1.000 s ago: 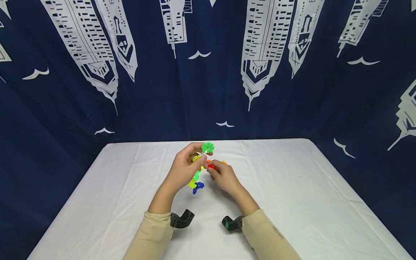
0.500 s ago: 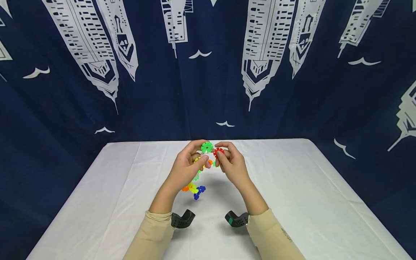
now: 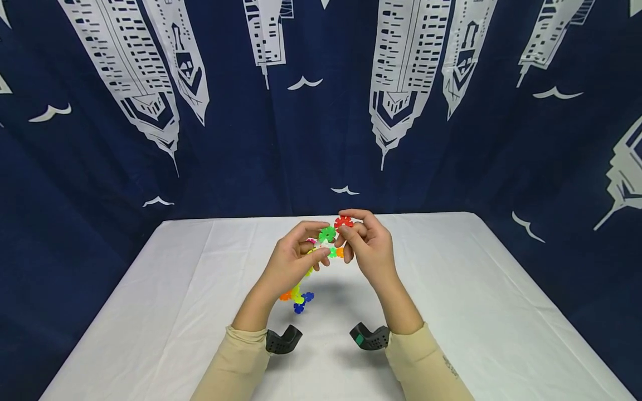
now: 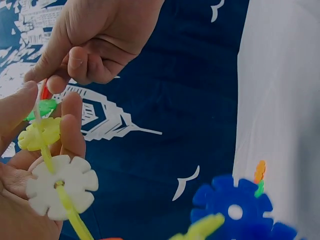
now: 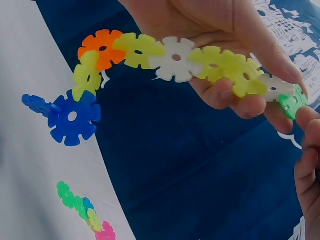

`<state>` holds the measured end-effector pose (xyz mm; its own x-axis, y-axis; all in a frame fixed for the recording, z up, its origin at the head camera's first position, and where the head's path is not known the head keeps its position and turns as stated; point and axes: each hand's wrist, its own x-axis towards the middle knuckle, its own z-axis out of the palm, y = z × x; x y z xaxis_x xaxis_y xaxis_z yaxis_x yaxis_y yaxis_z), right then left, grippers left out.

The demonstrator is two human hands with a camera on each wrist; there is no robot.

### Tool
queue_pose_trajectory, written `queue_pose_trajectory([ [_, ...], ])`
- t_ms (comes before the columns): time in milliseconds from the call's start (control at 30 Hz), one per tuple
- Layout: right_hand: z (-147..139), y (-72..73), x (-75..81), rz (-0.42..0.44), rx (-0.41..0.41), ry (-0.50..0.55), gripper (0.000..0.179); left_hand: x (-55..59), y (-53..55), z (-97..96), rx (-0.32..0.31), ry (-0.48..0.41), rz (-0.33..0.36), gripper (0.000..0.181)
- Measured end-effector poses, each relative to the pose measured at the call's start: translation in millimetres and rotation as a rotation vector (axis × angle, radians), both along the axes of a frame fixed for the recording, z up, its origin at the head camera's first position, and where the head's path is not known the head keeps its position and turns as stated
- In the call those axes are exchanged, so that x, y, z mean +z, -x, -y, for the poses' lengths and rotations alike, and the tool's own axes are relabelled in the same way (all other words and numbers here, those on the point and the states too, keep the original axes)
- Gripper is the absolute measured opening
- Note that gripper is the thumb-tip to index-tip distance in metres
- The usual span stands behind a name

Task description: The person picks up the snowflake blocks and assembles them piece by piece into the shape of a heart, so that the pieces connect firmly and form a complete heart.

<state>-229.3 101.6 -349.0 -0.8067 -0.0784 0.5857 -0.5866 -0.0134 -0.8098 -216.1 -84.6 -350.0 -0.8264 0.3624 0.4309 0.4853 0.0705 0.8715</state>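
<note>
Between thumb and fingers, my left hand (image 3: 288, 259) holds one end of a chain of interlocking notched plastic discs (image 5: 176, 67). A green disc (image 3: 327, 234) forms that end, with a white disc (image 5: 274, 88) slotted behind it. Yellow, white and orange discs follow along the chain, down to blue discs (image 5: 75, 118) at its far end. My right hand (image 3: 372, 250) pinches a red disc (image 3: 343, 223) close beside the green one. In the left wrist view, the red disc (image 4: 45, 90) shows only as a thin edge among the fingertips.
On the white-covered table (image 3: 451, 312), beyond the hands, lies another joined row of discs (image 5: 80, 206) in green, blue, yellow and pink. A dark blue curtain (image 3: 301, 150) with white building prints hangs behind the table. Black wrist mounts (image 3: 284, 340) sit at both cuffs.
My right hand has risen from low over the table with the red disc, up beside the green disc. The left hand keeps its grip and has shifted slightly right.
</note>
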Motion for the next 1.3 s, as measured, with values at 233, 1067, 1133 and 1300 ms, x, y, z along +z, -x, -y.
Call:
queue_pose_trajectory([
  [233,-5.9,-0.2,2.8,0.006,0.005,-0.061,0.024,-1.2,0.2,-0.7,-0.013,0.031,-0.011,0.042],
  [1067,-3.5,-3.0,3.4,-0.046,0.0,-0.095,0.019,0.4,-2.6,1.2,0.055,0.122,-0.268,0.04],
  [1133,-2.6,-2.6,3.1,-0.049,-0.002,-0.095,0.019,0.2,-2.2,1.3,0.063,0.123,-0.273,0.04],
  [1300,0.4,-2.3,2.0,-0.052,-0.017,-0.087,0.02,0.5,-2.4,0.1,0.071,0.112,-0.274,0.04],
])
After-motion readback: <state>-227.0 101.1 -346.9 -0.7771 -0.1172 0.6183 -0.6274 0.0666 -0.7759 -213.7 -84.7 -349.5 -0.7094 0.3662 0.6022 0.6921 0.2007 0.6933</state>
